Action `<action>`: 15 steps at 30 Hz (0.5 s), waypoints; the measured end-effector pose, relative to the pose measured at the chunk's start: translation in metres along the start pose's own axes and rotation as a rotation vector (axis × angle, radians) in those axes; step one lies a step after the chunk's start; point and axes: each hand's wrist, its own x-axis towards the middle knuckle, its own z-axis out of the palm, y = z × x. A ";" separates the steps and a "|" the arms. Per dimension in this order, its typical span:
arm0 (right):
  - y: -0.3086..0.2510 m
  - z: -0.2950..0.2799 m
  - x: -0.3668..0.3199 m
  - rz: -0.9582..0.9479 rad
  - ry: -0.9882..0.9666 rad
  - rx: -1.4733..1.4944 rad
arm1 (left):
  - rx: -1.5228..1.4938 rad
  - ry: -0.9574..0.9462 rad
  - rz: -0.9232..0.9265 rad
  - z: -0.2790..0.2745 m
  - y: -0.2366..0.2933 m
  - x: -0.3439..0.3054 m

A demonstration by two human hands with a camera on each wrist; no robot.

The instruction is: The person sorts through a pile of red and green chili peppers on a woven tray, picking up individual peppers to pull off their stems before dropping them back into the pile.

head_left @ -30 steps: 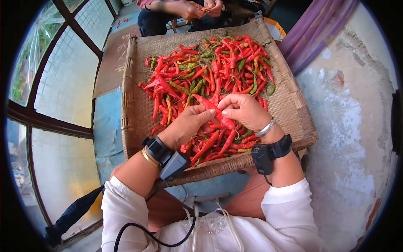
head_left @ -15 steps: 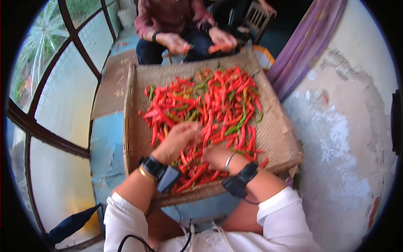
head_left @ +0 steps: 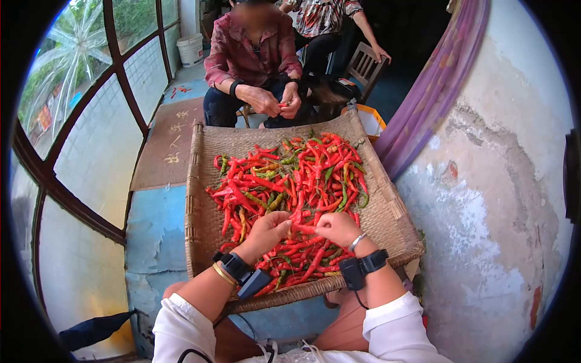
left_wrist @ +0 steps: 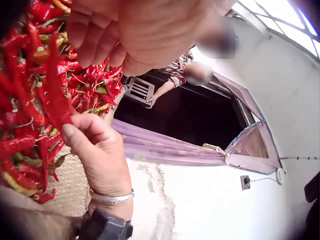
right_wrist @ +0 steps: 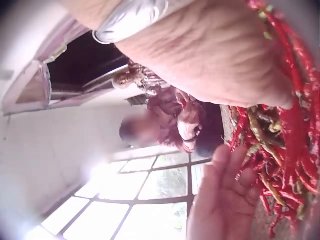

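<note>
A wide woven tray (head_left: 200,199) rests on my knees, heaped with red and green chilies (head_left: 284,181). Both hands lie on the near part of the heap, almost touching. My right hand (head_left: 336,227) pinches a red chili (left_wrist: 55,100) between thumb and fingertips in the left wrist view, and the pod hangs down into the pile. My left hand (head_left: 269,230) is beside it with loosely bent fingers (right_wrist: 235,172) and a bare palm, its tips at the same chilies. I see nothing gripped in it.
A seated person (head_left: 254,60) across the tray handles a chili with both hands. A second person and a wooden chair (head_left: 363,63) are behind. Arched window panes (head_left: 91,121) line the left. A peeling wall (head_left: 496,212) and purple curtain (head_left: 436,91) close the right.
A second ago both hands held one large red chili above the heap. They have since dropped onto the pile nearer the front rim, and my head has tilted up, showing the people opposite.
</note>
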 end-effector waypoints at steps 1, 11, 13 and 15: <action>0.002 0.002 0.001 0.001 -0.003 -0.001 | -0.003 0.000 -0.002 0.002 -0.003 -0.001; -0.035 0.027 0.001 0.061 -0.115 0.660 | -0.211 -0.119 -0.166 0.006 -0.012 0.002; -0.032 0.028 0.004 0.119 -0.186 0.702 | -0.154 -0.103 -0.202 0.005 -0.005 0.001; -0.024 0.027 0.009 0.131 -0.286 0.686 | -0.122 -0.140 -0.211 0.004 -0.008 0.003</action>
